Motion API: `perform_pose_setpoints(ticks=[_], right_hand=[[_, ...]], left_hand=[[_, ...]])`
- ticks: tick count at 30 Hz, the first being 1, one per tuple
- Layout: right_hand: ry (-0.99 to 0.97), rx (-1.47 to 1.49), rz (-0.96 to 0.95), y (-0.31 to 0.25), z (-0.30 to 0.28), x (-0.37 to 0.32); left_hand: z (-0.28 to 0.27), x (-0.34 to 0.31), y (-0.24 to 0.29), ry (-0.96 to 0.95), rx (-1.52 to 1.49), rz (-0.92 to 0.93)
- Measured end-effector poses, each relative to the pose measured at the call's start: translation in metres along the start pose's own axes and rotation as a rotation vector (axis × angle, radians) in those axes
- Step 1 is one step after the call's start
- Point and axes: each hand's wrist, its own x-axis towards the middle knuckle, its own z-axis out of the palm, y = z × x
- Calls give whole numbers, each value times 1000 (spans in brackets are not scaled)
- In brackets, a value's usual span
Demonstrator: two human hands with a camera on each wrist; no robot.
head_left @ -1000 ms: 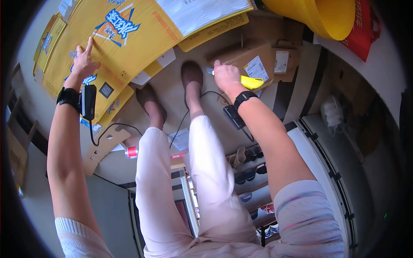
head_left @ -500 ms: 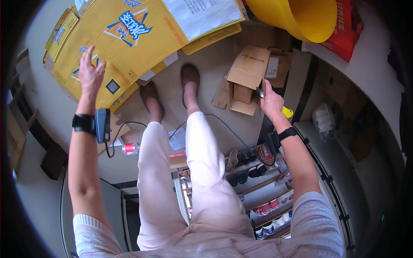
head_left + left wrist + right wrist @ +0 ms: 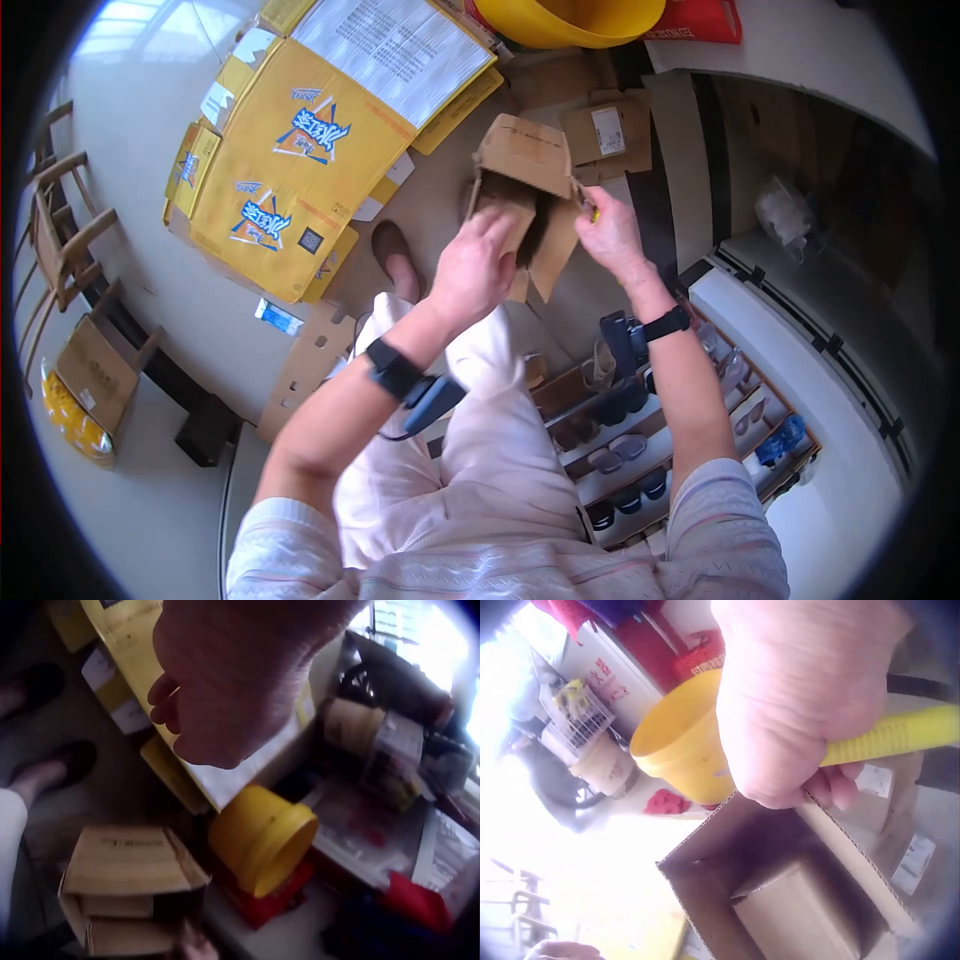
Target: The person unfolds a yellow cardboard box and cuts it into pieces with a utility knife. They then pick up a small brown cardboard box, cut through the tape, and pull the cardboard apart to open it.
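A brown cardboard box (image 3: 525,150) hangs between my hands, its open end toward me and a smaller brown box or folded flap (image 3: 795,915) inside it. My right hand (image 3: 610,235) grips a box cutter with a yellow handle (image 3: 892,735), its fingers at the upper edge of the box wall; the blade is hidden. The left hand (image 3: 470,270), slightly blurred, overlaps the near left side of the box opening in the head view. In the left wrist view, the fingers (image 3: 165,701) of that hand are loosely bent with nothing in them.
Flattened yellow printed cartons (image 3: 350,140) lie on the floor at the left. Behind the box are a yellow bucket (image 3: 570,15) and flattened brown cardboard (image 3: 610,140). A shoe rack (image 3: 640,450) stands close at my right, a wooden chair (image 3: 65,220) far left.
The brown box has come up off the floor toward me with the right hand. My left hand has left the yellow cartons and moved right to the box.
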Motion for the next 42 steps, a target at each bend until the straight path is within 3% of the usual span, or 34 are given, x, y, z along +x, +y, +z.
perform_pose_setpoints(ticks=[1,3,4,7,11,13,15,17,19,20,23,25,26,31,34,41,42], right_hand=[[0,19,3,-12,1,-9],[12,130,-35,-26,6,-26],[57,192,-99,-33,10,-33],[16,247,-39,-44,10,-50],[-5,180,-47,-11,8,-51],[-33,159,29,20,13,-67],[-9,187,51,50,14,-62],[-18,254,92,85,23,-60],[-75,529,157,124,32,-58],[-156,689,301,122,8,-63],[-284,721,389,146,-22,-74],[-351,799,413,149,-43,-87],[-419,874,440,153,-51,-95],[-412,1085,535,169,-80,-121],[-606,1081,507,171,-93,-138],[-480,1290,514,151,-120,-174],[-461,1296,475,153,-127,-179]], left_hand=[[7,3,-2,-7,11,10],[26,14,0,1,223,-389],[37,10,-7,21,328,-420],[44,9,-6,-36,332,-514],[65,-1,4,-42,359,-550],[75,-17,23,-19,380,-383],[80,-25,41,-8,363,-347],[80,-35,58,22,347,-296],[78,-44,63,38,306,-318],[77,-48,63,59,186,-383],[75,-52,77,47,16,-526],[84,-60,69,57,-460,-622],[79,-55,94,33,-743,-684],[75,-58,110,-17,-777,-670],[65,-58,121,-49,-1012,-789],[32,-62,152,-262,-990,-623],[27,-64,156,-338,-984,-515]])
